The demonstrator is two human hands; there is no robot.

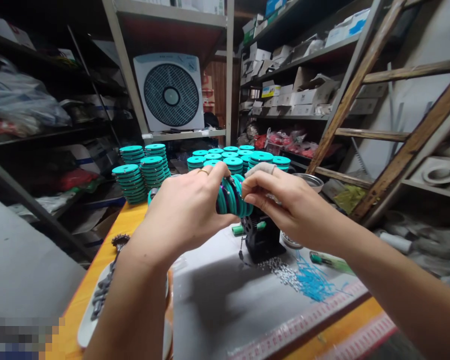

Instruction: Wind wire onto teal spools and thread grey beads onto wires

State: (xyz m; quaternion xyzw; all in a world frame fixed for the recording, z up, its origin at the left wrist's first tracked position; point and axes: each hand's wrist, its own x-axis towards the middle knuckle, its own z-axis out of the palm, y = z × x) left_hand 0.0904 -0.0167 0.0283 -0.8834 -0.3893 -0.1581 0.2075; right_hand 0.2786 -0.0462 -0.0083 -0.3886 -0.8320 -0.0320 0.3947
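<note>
My left hand [189,210] is closed around a stack of teal round spools [232,197], held on edge above the table. My right hand [285,200] pinches the stack's right side; its forefinger wears a pale wrap at the tip. What the fingertips grip there is too small to name. Just below the spools stands a small black winding device [261,237] with a green handle. Several stacks of the same teal spools [142,172] stand behind on the table.
A grey mat [217,305] covers the orange table [97,270]. Blue cut threads [315,282] and small silver bits lie right of the device, with a green lighter [328,260]. A white plate with dark pieces [97,300] sits left. A wooden ladder [378,130] leans right; shelves surround.
</note>
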